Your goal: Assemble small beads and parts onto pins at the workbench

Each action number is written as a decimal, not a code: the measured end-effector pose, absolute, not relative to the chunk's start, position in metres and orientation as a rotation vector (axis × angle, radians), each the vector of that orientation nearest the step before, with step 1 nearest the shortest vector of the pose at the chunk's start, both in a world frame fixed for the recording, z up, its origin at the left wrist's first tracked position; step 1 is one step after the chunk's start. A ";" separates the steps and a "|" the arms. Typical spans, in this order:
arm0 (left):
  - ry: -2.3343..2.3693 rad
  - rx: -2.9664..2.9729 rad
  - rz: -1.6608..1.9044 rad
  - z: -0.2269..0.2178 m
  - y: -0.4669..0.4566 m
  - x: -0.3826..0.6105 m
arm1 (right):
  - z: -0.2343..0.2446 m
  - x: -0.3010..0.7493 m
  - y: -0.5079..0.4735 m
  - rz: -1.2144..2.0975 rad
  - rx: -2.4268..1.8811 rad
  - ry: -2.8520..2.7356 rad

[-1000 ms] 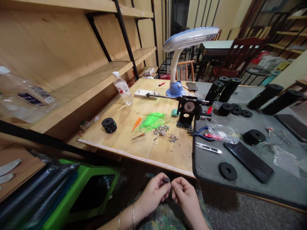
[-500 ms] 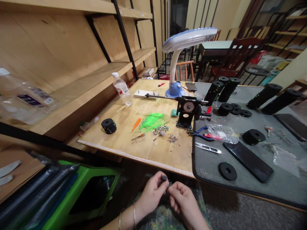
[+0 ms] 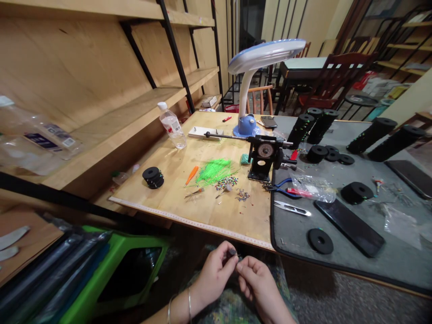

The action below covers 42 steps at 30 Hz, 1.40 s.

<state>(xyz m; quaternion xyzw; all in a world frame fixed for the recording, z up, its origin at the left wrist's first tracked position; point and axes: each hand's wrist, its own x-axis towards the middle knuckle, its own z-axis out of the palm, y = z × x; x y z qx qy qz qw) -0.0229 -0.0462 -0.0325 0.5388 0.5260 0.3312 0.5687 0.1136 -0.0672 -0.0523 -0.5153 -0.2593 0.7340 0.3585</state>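
Observation:
My left hand [image 3: 218, 266] and my right hand [image 3: 253, 275] meet close together over my lap, just in front of the table edge. Between the left thumb and fingers is a small dark piece [image 3: 231, 252], too small to name. The right thumb and forefinger are pinched right beside it; whatever they hold is hidden. On the wood beyond lie bright green thin strands [image 3: 216, 172], a heap of coloured beads [image 3: 227, 182], small metal bits [image 3: 243, 195] and an orange-handled tool [image 3: 191, 175]. A black hand-cranked winder [image 3: 262, 155] with a long rod stands behind them.
A blue-and-white lamp [image 3: 247, 125] and a water bottle [image 3: 172, 126] stand at the back. The grey mat [image 3: 293, 234] bears black foam spools [image 3: 357, 192], a phone [image 3: 349, 227], thread snips [image 3: 292, 208] and blue-handled pliers [image 3: 282, 183]. A green plastic stool [image 3: 135, 243] is at left.
Both hands stay in almost the same place and pose. Only a slight shift of the fingers around the small dark piece shows.

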 end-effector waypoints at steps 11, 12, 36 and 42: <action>1.274 1.477 0.712 -0.027 -0.048 -0.027 | -0.050 0.118 -0.062 1.758 -1.345 -0.798; 1.269 1.477 0.707 -0.026 -0.048 -0.026 | -0.050 0.118 -0.062 1.745 -1.333 -0.801; 1.217 1.340 0.706 -0.029 -0.048 -0.020 | -0.060 0.119 -0.064 1.637 -1.230 -0.720; 1.262 1.332 0.716 -0.031 -0.048 -0.019 | -0.055 0.116 -0.064 1.576 -1.216 -0.771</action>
